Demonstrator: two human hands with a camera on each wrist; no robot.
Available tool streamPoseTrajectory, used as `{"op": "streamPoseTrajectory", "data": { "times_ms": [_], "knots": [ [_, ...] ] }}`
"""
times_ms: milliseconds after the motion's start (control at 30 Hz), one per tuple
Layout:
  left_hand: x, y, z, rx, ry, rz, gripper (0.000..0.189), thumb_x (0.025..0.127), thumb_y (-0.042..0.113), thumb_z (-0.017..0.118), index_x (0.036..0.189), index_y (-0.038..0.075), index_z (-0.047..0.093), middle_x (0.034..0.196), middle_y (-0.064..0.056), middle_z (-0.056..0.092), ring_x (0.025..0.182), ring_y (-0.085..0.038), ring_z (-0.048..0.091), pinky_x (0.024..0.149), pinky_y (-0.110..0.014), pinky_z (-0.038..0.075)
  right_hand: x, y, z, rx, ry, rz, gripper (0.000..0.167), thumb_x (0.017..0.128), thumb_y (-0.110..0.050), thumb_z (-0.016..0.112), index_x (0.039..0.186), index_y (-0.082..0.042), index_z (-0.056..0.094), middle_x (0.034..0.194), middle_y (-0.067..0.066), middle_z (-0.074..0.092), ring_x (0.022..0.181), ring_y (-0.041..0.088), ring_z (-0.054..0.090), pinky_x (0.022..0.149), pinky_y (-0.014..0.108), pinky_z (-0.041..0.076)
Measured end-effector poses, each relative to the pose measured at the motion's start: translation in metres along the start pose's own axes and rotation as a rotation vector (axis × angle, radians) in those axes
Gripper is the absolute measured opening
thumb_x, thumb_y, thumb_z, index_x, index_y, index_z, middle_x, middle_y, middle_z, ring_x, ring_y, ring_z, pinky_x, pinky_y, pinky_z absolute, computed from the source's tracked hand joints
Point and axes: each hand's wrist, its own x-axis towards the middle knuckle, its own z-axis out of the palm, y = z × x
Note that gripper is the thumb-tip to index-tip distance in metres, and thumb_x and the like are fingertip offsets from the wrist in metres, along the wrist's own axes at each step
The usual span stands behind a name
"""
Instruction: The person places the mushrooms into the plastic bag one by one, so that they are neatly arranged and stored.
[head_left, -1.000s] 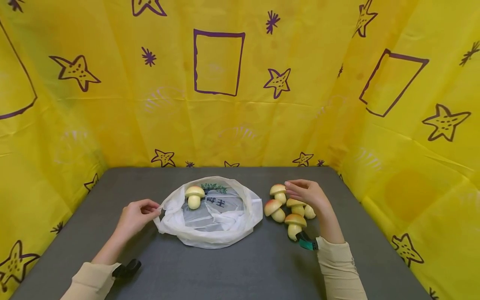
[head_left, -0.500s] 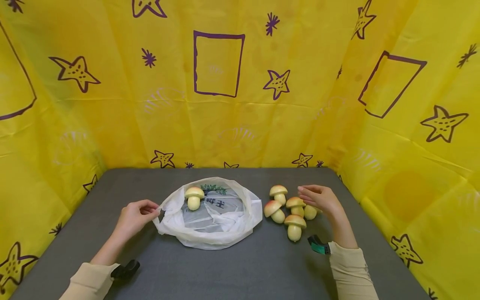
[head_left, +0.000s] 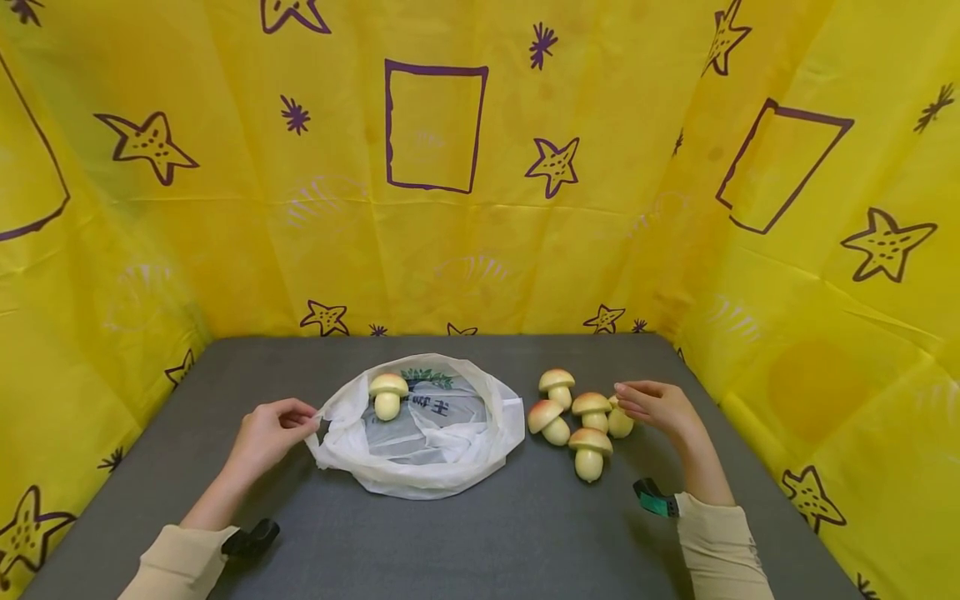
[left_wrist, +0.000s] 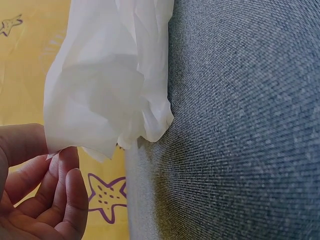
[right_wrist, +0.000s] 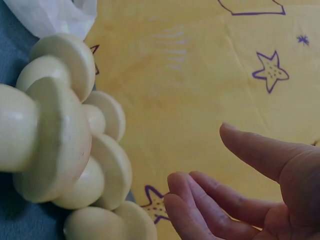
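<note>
A white plastic bag (head_left: 420, 482) lies with its mouth spread, dark and green print showing inside. My left hand (head_left: 272, 435) pinches its left rim between thumb and forefinger; the left wrist view has the bag's edge (left_wrist: 100, 90) at those fingertips. One toy mushroom (head_left: 388, 398), pale with an orange-tinged cap, rests within the bag. Several like it stand in a cluster right of the bag, the nearest mushroom (head_left: 589, 460) in front. My right hand (head_left: 666, 412) hovers beside the rightmost mushroom (head_left: 621, 423), slightly overlapping it. In the right wrist view nothing is between its thumb and fingers (right_wrist: 200, 205).
The grey tabletop (head_left: 450, 542) carries the bag and the mushrooms. Yellow cloth (head_left: 450, 267) printed with purple stars and frames hangs at the back and both sides. Black straps with small devices (head_left: 251, 540) sit at both wrists.
My right hand has moved right, from over the mushroom cluster to its right side, uncovering more of the mushrooms. My left hand and the bag stay where they were.
</note>
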Motion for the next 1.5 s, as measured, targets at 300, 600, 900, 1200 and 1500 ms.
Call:
{"op": "streamPoseTrajectory", "data": {
  "times_ms": [300,600,900,1200,1500],
  "knots": [
    [0.001,0.0,0.0,0.004,-0.007,-0.003,0.015,0.082,0.019,0.073,0.091,0.008,0.071,0.08,-0.004,0.068,0.069,-0.012,0.058,0.057,-0.021,0.047,-0.001,0.016,-0.009,-0.023,-0.002,0.023,0.067,0.093,-0.038,0.058,0.134,0.012,0.042,0.129,0.025,0.056,0.109,0.024,0.064,0.092,0.034,0.05],
    [0.002,-0.002,0.0,0.005,-0.004,-0.003,0.015,0.083,0.02,0.073,0.091,0.008,0.071,0.08,-0.004,0.069,0.068,-0.011,0.058,0.057,-0.021,0.047,-0.003,0.028,-0.012,-0.026,-0.007,0.056,0.067,0.093,-0.036,0.059,0.134,0.014,0.041,0.122,0.023,0.061,0.105,0.024,0.066,0.09,0.035,0.052],
    [0.003,-0.001,-0.002,-0.001,-0.009,0.002,0.015,0.083,0.02,0.073,0.092,0.008,0.071,0.081,-0.004,0.068,0.068,-0.009,0.058,0.057,-0.021,0.047,-0.008,0.041,-0.013,-0.05,-0.025,0.073,0.063,0.094,-0.029,0.059,0.129,0.02,0.042,0.119,0.028,0.061,0.103,0.028,0.066,0.09,0.04,0.051],
    [0.004,-0.002,-0.002,0.004,-0.008,0.009,0.015,0.083,0.019,0.073,0.092,0.007,0.071,0.08,-0.004,0.068,0.067,-0.008,0.057,0.056,-0.021,0.046,-0.004,0.053,-0.016,0.004,-0.038,0.117,0.06,0.094,-0.024,0.059,0.127,0.023,0.042,0.111,0.027,0.065,0.096,0.024,0.068,0.085,0.037,0.054],
    [0.004,-0.003,-0.002,0.004,-0.011,0.002,0.016,0.083,0.021,0.073,0.092,0.008,0.071,0.08,-0.004,0.068,0.067,-0.009,0.057,0.056,-0.021,0.046,0.002,0.063,-0.019,0.063,-0.044,0.156,0.061,0.094,-0.023,0.059,0.129,0.022,0.039,0.108,0.019,0.068,0.094,0.019,0.068,0.084,0.035,0.054]
  ]
}}
